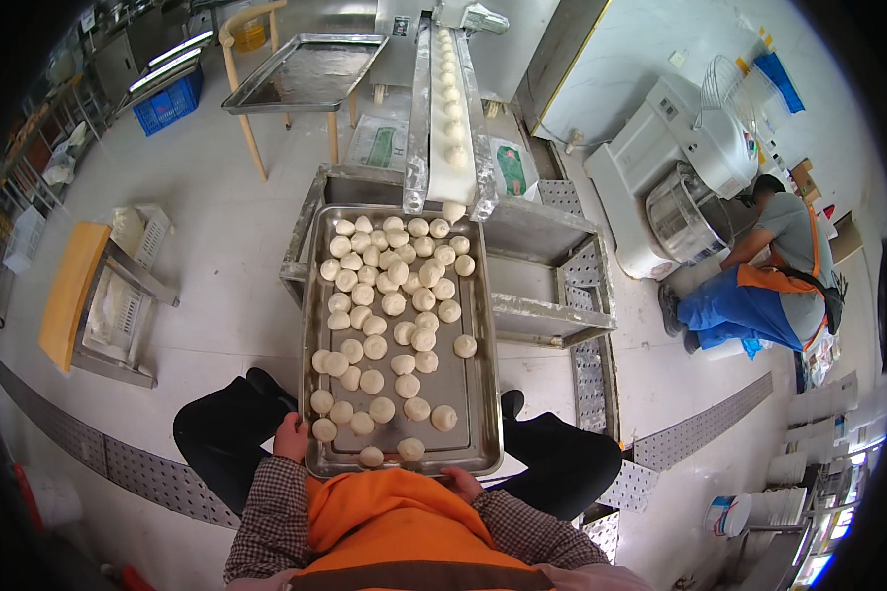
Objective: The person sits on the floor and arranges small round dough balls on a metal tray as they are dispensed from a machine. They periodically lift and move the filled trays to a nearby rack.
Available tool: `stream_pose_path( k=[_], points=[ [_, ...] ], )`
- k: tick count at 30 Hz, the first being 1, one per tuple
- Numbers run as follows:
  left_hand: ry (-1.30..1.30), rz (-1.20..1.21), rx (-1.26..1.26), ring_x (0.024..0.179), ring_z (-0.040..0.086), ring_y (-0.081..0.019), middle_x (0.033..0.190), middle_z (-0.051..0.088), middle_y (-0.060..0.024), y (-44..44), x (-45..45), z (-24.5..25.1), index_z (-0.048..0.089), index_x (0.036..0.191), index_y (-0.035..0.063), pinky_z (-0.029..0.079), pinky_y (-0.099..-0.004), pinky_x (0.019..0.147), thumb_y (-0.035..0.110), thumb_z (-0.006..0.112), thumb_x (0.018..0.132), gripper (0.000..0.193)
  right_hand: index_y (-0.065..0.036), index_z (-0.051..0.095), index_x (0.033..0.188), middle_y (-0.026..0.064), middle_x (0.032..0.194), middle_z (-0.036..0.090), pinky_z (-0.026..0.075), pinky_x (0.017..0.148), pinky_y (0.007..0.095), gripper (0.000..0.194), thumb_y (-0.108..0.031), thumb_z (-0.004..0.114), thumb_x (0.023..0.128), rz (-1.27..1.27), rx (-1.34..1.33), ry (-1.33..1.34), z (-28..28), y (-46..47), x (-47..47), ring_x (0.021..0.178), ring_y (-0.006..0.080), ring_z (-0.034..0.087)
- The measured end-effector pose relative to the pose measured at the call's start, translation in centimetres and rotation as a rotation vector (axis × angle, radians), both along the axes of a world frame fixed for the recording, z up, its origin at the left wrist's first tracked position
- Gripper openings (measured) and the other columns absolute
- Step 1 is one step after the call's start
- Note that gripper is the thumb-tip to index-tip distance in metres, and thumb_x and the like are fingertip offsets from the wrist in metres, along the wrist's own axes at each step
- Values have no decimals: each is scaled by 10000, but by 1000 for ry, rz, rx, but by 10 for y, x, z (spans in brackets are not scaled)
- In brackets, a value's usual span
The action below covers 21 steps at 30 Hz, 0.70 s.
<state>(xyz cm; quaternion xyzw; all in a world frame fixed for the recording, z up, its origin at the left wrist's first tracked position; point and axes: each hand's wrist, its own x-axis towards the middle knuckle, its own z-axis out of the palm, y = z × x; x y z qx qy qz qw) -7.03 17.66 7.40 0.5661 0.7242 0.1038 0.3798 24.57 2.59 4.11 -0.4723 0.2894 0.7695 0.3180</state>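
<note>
A rectangular metal tray [443, 391] lies before me, its far end under the end of a narrow conveyor belt [447, 173]. Many round dough pieces [375, 346] with twisted tops are spread over it, crowded towards the far half. My left hand [291, 439] grips the tray's left rim near its front corner. At the near rim is my right hand [461, 483], its fingers at the edge and partly hidden. More dough pieces sit in a row on the belt, and one dough piece [453, 212] is at its very end, over the tray's far rim.
A metal frame [551, 314] stands beneath and right of the tray. Back left, an oiled metal tray [303, 74] rests on a wooden chair [254, 148]. A wooden-topped stool [75, 295] stands left. At right, a person [772, 270] bends by a dough mixer [669, 185].
</note>
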Motion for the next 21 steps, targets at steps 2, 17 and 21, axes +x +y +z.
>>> stream_pose_path(
  k=[2, 17, 21],
  points=[
    [15, 6, -20, 856, 553, -311, 905, 571, -181, -1, 0, 0, 474, 1008, 5, 441, -374, 720, 162, 496, 804, 258, 107, 471, 1008, 229, 1003, 544, 397, 877, 384, 347, -161, 476, 788, -16, -19, -17, -3, -1, 0, 935, 322, 523],
    [-2, 3, -99, 817, 545, -330, 863, 561, -193, -1, 0, 8, 492, 940, -9, 436, -379, 697, 169, 497, 798, 228, 97, 450, 975, 243, 969, 528, 402, 863, 422, 305, -144, 470, 790, -7, -10, -44, 14, 6, 9, 901, 348, 516],
    [35, 22, -97, 816, 545, -322, 869, 558, -190, -3, 4, 10, 491, 939, -14, 439, -372, 694, 177, 495, 803, 234, 96, 450, 953, 235, 922, 530, 411, 841, 415, 290, -143, 465, 790, -13, 28, -33, 17, 11, 13, 866, 332, 518]
  ],
)
